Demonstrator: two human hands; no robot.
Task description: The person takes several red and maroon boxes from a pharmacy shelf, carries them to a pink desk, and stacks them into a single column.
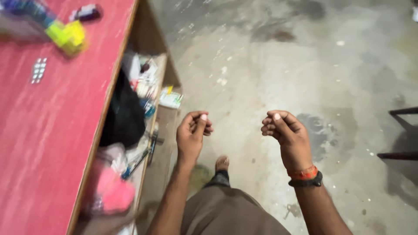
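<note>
Above the grey concrete floor (270, 65), both hands are held out in mid-air, well apart from each other. The left hand (192, 130) is loosely curled, thumb laid against the fingertips, and nothing can be seen inside it. The right hand (285, 130) is curled likewise and appears empty. Nearest things are found to the left: a cluttered shelf (148, 100) under the red tabletop (56, 130), its long edge running away from the person. That shelf is closer to the left hand.
</note>
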